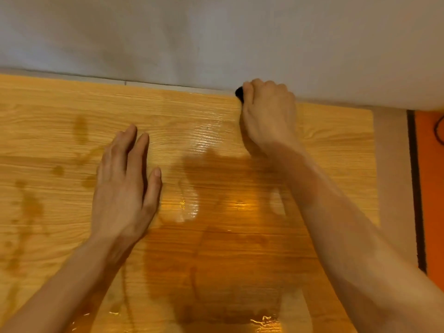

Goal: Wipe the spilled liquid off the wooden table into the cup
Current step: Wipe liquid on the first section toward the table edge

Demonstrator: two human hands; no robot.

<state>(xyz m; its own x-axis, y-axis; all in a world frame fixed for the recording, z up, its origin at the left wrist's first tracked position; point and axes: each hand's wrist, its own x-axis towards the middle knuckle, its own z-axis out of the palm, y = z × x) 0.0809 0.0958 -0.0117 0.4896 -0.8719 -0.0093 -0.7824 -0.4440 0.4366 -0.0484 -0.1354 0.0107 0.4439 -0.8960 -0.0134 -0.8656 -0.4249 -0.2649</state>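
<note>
wet wooden table, amber spilled liquid pooled across it

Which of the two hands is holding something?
The right hand, at the table's far edge, its fingers curled round a small dark object; the left hand lies flat.

Wooden surface: light, yellowish, printed-looking grain in long parallel lines, smooth, low sheen where dry. Spilled liquid: brownish film, glossy, glare streaks over centre and near edge; darker matt-looking blotches at left. Wall behind: pale grey, matt, faintly smudged. Small black item at far edge, in right-hand grip: dull, dark, material not discernible. Orange floor strip at right: flat, matt.
</note>
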